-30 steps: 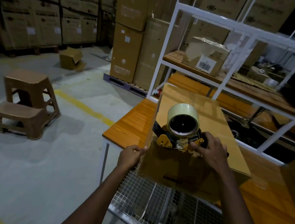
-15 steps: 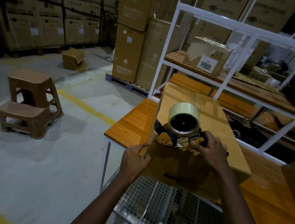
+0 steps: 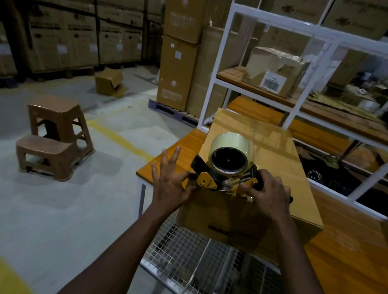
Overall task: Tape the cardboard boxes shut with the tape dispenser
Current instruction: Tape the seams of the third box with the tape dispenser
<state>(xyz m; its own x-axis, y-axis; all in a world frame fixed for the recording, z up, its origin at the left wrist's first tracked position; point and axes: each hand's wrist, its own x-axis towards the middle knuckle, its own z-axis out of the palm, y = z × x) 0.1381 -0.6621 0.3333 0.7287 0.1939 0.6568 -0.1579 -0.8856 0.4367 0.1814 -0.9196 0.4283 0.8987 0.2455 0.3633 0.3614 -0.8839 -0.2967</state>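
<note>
A long cardboard box lies on the wooden table, its near end hanging over a wire-mesh shelf. A yellow and black tape dispenser with a pale tape roll sits on the box's near top edge. My right hand grips the dispenser's handle. My left hand is at the box's near left corner, fingers spread and straight, thumb touching the edge beside the dispenser.
A white metal rack stands behind the table with a torn labelled box on its shelf. Wire-mesh shelf lies below the table edge. Two brown plastic stools and a small open box are on the floor at left. Stacked cartons line the back.
My left hand has let go of the box's left side, risen to the top corner and spread its fingers. The right hand and dispenser have stayed in place.
</note>
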